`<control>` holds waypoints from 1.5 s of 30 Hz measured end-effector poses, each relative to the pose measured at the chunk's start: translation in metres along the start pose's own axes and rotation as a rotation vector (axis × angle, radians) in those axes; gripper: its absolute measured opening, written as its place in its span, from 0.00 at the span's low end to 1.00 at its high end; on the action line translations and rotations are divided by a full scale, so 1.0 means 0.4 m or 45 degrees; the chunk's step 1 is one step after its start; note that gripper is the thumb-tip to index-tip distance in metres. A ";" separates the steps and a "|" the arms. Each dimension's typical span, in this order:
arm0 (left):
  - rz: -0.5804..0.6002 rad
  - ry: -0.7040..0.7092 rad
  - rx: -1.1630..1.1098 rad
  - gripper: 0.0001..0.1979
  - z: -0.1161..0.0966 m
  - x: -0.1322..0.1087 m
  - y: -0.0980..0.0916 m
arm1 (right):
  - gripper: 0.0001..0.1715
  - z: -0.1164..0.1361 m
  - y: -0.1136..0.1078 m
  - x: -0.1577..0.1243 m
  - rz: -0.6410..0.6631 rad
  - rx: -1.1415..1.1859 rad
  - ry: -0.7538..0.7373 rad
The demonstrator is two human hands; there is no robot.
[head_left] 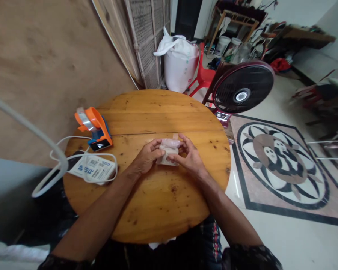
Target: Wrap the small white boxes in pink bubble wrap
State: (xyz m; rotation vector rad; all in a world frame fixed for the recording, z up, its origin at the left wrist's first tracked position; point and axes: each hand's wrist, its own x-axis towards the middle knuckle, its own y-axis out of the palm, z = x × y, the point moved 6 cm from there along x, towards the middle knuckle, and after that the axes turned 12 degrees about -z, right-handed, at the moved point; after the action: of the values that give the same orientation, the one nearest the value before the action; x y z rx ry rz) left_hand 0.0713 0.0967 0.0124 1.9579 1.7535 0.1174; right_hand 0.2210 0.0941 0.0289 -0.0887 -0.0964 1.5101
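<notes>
Pale packet (pixel 170 149), clamped between both grips near the middle of the desk (pixel 157 210).
Left grip (pixel 146 156) closes on its left side, right grip (pixel 192 156) on its right, thumbs toward the near edge; whether the packet touches the desk cannot be told. Step in hand, as judged: two-handed working of its film-like wrapping; the next move calls for light, even finger pressure. Packet contents: not discernible. Near the left edge lies a printed white box (pixel 95 169), contents unseen; beyond it stands an orange-and-blue tape dispenser (pixel 104 128). Past the far edge: a bulging white sack (pixel 180 65), contents hidden.
</notes>
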 end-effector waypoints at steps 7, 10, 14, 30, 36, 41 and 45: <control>0.011 -0.072 -0.073 0.27 -0.003 -0.005 0.003 | 0.52 0.006 -0.002 -0.003 -0.045 -0.047 -0.084; 0.093 -0.087 -0.047 0.25 -0.009 -0.011 0.009 | 0.48 0.012 -0.005 -0.006 -0.070 -0.060 -0.131; 0.156 -0.022 0.047 0.27 -0.013 -0.011 0.011 | 0.46 0.014 -0.009 -0.006 -0.080 -0.069 -0.152; 0.043 0.157 0.344 0.18 -0.029 -0.021 0.005 | 0.42 -0.001 -0.002 0.000 -0.037 0.040 -0.100; 0.037 0.085 0.209 0.18 -0.026 -0.020 0.009 | 0.37 0.009 -0.011 -0.006 -0.076 -0.083 -0.221; -0.002 0.053 0.239 0.19 -0.021 -0.017 0.006 | 0.25 0.052 -0.020 -0.014 -0.078 -0.132 -0.311; -0.016 0.079 0.331 0.20 -0.018 -0.014 0.002 | 0.13 0.075 -0.021 -0.018 -0.093 -0.096 -0.348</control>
State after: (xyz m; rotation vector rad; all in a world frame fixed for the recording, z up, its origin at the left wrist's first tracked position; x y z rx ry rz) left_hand 0.0683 0.0935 0.0206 2.1442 1.9012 -0.0586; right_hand 0.2254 0.0865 0.0598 0.0612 -0.3718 1.4387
